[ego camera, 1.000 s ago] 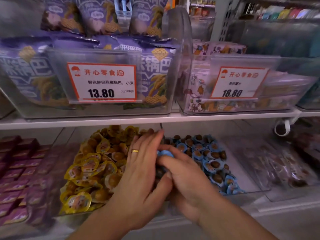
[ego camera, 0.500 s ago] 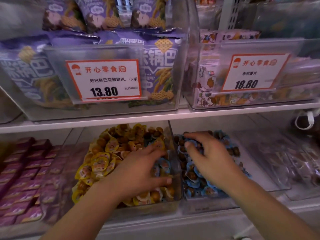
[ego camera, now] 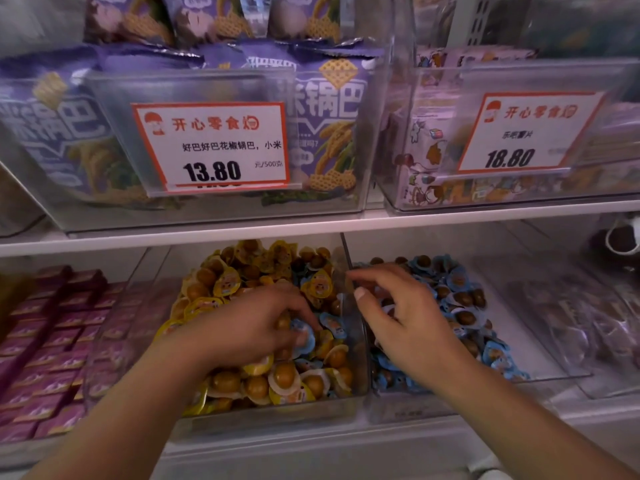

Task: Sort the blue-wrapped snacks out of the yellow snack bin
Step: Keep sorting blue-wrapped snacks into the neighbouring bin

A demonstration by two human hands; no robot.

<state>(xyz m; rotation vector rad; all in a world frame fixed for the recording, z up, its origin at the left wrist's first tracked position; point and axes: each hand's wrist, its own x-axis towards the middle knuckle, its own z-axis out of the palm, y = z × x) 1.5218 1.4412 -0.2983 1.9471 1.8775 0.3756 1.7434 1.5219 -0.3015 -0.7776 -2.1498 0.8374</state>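
Our left hand has dug deeper into the yellow bin, pinching a blue snack; our right hand hovers, fingers loose.

clear glossy plastic bin; shiny film snack wrappers; matt paper price tag.

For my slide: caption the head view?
Left hand picks blue-wrapped snack from yellow snack bin.
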